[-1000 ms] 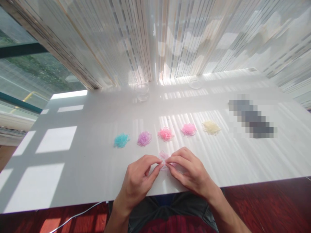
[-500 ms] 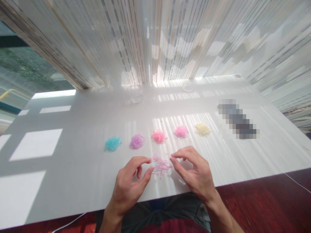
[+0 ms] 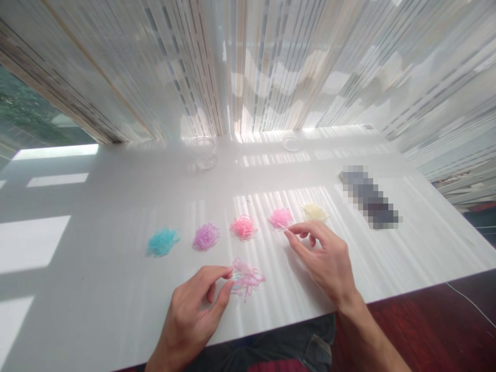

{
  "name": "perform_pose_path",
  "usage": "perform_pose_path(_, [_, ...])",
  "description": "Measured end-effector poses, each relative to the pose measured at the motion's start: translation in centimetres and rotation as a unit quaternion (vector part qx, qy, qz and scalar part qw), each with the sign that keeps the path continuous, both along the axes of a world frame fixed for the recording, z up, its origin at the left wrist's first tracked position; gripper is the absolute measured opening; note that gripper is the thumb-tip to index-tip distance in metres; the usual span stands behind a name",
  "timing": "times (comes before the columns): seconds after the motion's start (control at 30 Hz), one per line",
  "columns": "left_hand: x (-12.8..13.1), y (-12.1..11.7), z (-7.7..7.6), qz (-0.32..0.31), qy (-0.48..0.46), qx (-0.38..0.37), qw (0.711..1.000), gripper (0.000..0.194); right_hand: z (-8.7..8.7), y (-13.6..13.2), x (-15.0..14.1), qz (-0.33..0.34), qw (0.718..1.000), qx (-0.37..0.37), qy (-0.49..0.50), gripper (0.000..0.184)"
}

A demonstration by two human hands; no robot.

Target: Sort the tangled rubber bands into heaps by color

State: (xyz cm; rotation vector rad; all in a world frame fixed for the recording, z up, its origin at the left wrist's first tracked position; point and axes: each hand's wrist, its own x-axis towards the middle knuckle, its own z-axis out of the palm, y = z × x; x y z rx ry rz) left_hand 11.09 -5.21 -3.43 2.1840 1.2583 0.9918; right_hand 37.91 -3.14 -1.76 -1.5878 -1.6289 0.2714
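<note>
Mixed band pile (image 3: 250, 279) is on the tabletop (image 3: 116, 289), nearer us than the coral pile (image 3: 243, 227). Lower strands run roughly left-right, one tip pointing right, a few pointing at us. Our left hand (image 3: 196, 302) is at its left edge, thumb and index parted. Our right hand (image 3: 325, 256), pinched narrow, is at the pink pile (image 3: 280, 218); can't tell if it's gripping a band.

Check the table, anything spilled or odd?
Nothing clearly spilled. The loose pile by the left hand looks odd: straggly, pinkish with some blue, unlike the compact single-coloured piles beyond it. The dark object is too pixelated to judge.
</note>
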Motion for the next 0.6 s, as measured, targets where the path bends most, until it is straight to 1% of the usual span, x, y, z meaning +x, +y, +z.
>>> perform_pose_path(0.13, [0.0, 0.0, 0.0, -0.007, 0.004, -0.006, 1.0, 0.012, 0.3, 0.4, -2.4, 0.04, 0.999, -0.024, 0.009, 0.006])
perform_pose_path(0.27, [0.0, -0.1, 0.1, -0.006, 0.003, -0.02, 1.0, 0.015, 0.1, 1.5, -4.5, 0.069, 0.997, -0.025, -0.004, 0.009])
perform_pose_path(0.43, [0.1, -0.1, 0.0, -0.012, -0.004, -0.033, 0.999, 0.014, -0.5, 2.2, -5.0, 0.063, 0.997, -0.047, -0.023, 0.014])
perform_pose_path(0.6, [0.1, 0.0, 0.0, -0.015, -0.006, -0.035, 0.999, 0.01, -0.5, 2.1, -5.1, 0.05, 0.998, -0.036, -0.024, 0.013])
